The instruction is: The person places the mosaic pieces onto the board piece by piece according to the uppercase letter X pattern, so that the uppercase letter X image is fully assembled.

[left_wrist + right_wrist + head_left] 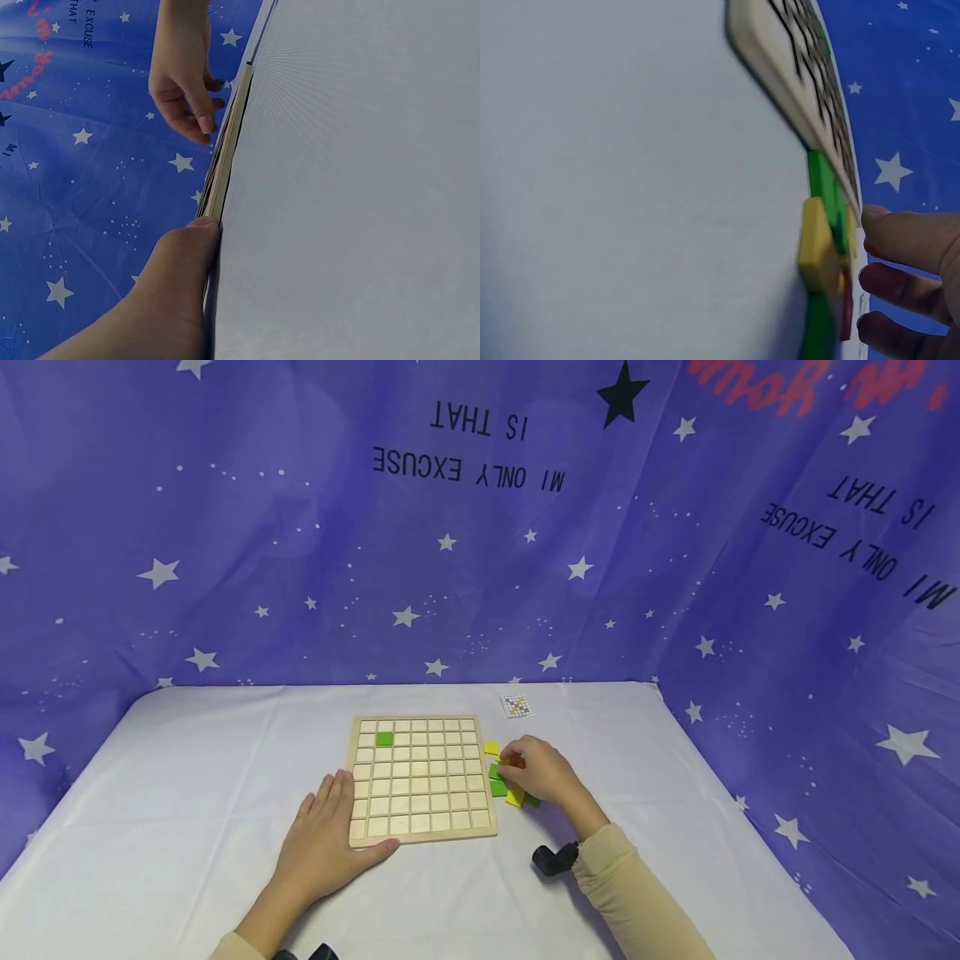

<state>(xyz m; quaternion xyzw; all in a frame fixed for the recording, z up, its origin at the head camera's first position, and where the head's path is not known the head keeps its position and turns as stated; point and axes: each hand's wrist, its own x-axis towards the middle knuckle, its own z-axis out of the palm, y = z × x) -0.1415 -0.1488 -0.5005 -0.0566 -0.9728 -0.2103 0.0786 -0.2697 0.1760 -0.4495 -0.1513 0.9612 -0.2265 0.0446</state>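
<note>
A wooden grid board lies flat on the white table, with one green tile in a cell of its second row from the back. My left hand rests at the board's near left corner, fingers straight along the left edge and thumb against the near edge. Just right of the board, my right hand is over a loose heap of tiles, fingers bent and apart with nothing visible between them. In the heap are a yellow tile, a green tile and a red tile, partly hidden by the hand.
A small card printed with a coloured grid pattern lies behind the heap, past the board's far right corner. A purple star-patterned cloth hangs behind the table and along its sides.
</note>
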